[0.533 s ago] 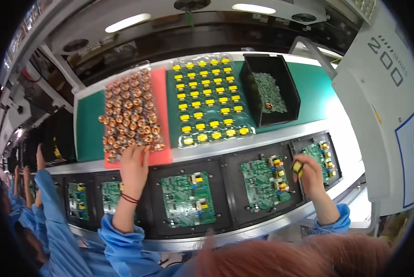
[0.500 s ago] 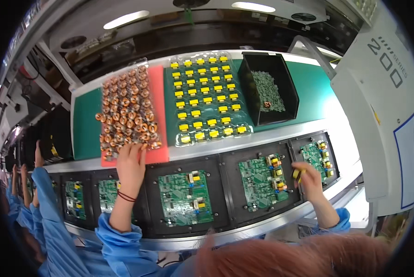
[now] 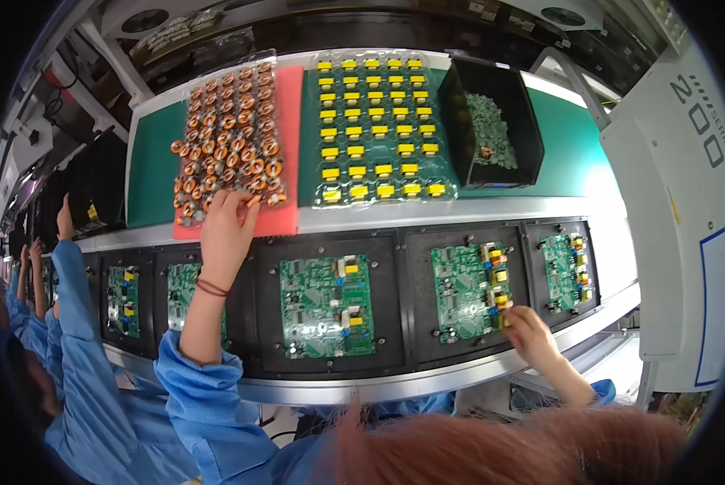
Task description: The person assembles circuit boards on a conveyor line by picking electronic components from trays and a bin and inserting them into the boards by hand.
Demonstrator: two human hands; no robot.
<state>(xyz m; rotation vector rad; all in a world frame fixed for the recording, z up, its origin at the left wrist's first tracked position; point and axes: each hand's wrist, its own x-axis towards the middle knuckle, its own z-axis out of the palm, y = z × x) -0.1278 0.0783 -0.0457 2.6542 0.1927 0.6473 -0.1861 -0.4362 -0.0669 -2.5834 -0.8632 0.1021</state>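
My left hand [image 3: 227,238] reaches over the near edge of a clear tray [image 3: 271,65] of copper-wound ring coils [image 3: 231,145]. Its thumb and forefinger are pinched together on one coil at the tray's near right corner; the fingers partly cover it. Down at the right, my right hand [image 3: 534,339] grips a small yellow transformer [image 3: 505,320] in its fingertips, against the lower right edge of a green circuit board [image 3: 459,295]. Fingers hide most of that transformer. Other yellow transformers and coils stand in a column along that board's right side.
Behind the boards, a clear tray [image 3: 451,194] holds rows of yellow transformers, beside a black bin [image 3: 532,137] of small grey-green pieces. A red pad [image 3: 291,153] lies under the coil tray. More boards sit in black carriers [image 3: 391,323] along the line. Co-workers' blue sleeves [image 3: 80,299] show at left.
My right hand has brought the yellow transformer from beyond the board's right side to its lower right edge. The left hand stays at the coils, its fingers drawn closer together. The view has shifted.
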